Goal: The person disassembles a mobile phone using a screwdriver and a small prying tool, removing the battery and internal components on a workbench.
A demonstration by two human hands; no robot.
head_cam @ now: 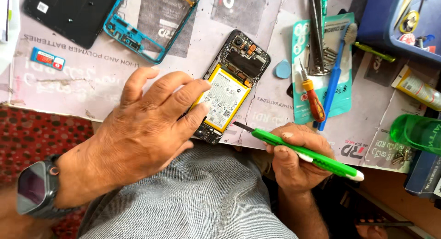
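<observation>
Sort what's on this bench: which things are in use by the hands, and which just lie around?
In use:
- left hand, fingers on the opened phone with its yellow battery
- right hand, holding the green tool

Lying about:
- blue phone frame
- black back cover
- orange screwdriver
- blue toothbrush
- blue pick
- tweezers

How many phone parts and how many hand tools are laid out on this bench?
Phone parts: 3, the opened phone under the left hand, the teal frame and the black back cover.
Hand tools: 4, the green tool in the right hand, the orange screwdriver, the blue toothbrush and the metal tweezers.
Total: 7
</observation>
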